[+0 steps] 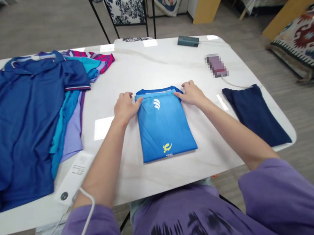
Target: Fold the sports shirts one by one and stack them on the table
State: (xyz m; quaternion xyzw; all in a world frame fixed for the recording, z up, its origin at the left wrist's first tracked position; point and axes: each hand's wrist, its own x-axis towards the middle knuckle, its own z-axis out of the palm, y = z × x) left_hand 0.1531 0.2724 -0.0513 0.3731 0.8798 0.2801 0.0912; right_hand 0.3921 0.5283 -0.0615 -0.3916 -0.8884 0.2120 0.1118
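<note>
A light-blue folded T-shirt (162,124) lies flat in front of me, with a white curved logo near its upper edge and a yellow mark near its lower edge. A darker blue collar edge shows behind its top. My left hand (126,107) is at the upper left corner, thumb on the cloth and fingers curled at the edge. At the opposite upper corner, my right hand (191,93) has its thumb on the shirt and fingers bent around the dark blue edge. The undersides of both corners are hidden.
Dark blue polo shirt (30,122) tops a spread pile of clothes at left. A white power bank (74,178) with a cable lies by my left forearm. At right are folded navy cloth (255,116), a blurred phone (216,65) and a dark green case (188,41). A chair (125,10) stands beyond the table.
</note>
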